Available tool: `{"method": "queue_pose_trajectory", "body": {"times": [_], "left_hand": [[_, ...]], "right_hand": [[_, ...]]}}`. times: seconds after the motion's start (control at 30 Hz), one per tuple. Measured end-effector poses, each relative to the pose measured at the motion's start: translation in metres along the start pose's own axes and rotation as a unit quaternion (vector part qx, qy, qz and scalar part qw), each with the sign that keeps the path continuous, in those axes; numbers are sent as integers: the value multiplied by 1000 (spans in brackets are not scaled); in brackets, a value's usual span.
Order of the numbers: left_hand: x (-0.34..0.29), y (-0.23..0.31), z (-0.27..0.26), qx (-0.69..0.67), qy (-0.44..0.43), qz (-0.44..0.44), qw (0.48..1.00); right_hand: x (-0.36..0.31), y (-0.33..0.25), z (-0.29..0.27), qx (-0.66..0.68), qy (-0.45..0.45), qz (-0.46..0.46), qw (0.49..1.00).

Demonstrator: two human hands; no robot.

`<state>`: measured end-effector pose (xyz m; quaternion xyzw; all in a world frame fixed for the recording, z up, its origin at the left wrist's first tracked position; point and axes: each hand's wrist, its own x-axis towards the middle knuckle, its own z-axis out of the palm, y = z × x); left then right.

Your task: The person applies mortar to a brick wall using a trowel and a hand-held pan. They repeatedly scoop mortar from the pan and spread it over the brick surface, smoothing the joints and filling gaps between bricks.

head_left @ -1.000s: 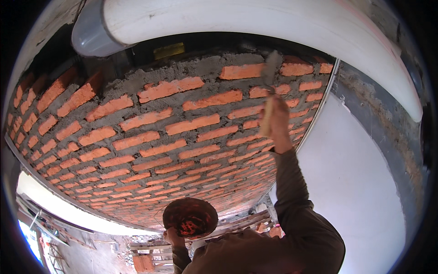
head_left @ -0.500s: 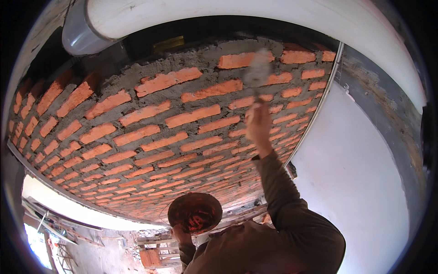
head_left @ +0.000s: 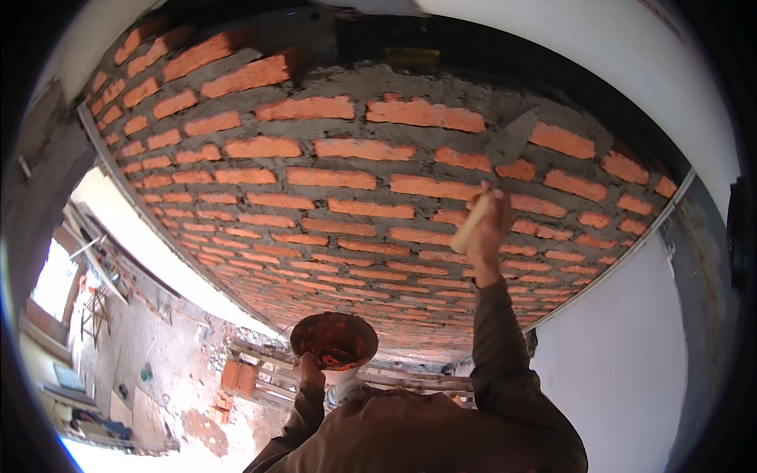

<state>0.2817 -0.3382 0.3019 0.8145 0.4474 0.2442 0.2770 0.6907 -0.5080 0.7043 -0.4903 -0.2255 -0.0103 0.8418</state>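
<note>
My right hand (head_left: 487,229) is raised in front of the brick wall (head_left: 351,178), closed around the pale wooden handle of a trowel (head_left: 512,140). Its grey pointed blade lies over the mortar near the upper courses, just left of a brick in the top row. Lower down, my left hand (head_left: 309,370) grips the near side of a round dark bucket (head_left: 347,323), its mouth tilted toward me. Reddish patches show inside the bucket; what they are, I cannot tell. Grey mortar (head_left: 378,79) fills the joints and covers part of the wall's top edge.
Wooden planks (head_left: 418,378) run below the wall's foot. Stacked bricks (head_left: 239,378) stand at lower left, above a littered floor (head_left: 189,370). A large white pipe (head_left: 599,71) crosses overhead, and a smooth white wall (head_left: 615,355) borders the right.
The view has swung, shifting the wall in it. My right hand has turned the trowel, and its blade, blurred before, now shows clearly lower on the wall. My left hand still holds the bucket.
</note>
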Motion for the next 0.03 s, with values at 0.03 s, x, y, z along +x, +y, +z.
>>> {"method": "queue_pose_trajectory", "body": {"times": [0.03], "left_hand": [[-4,5,-3,-2,8,-9,1000]], "right_hand": [[-2,7,22,17,-23,15,999]]}}
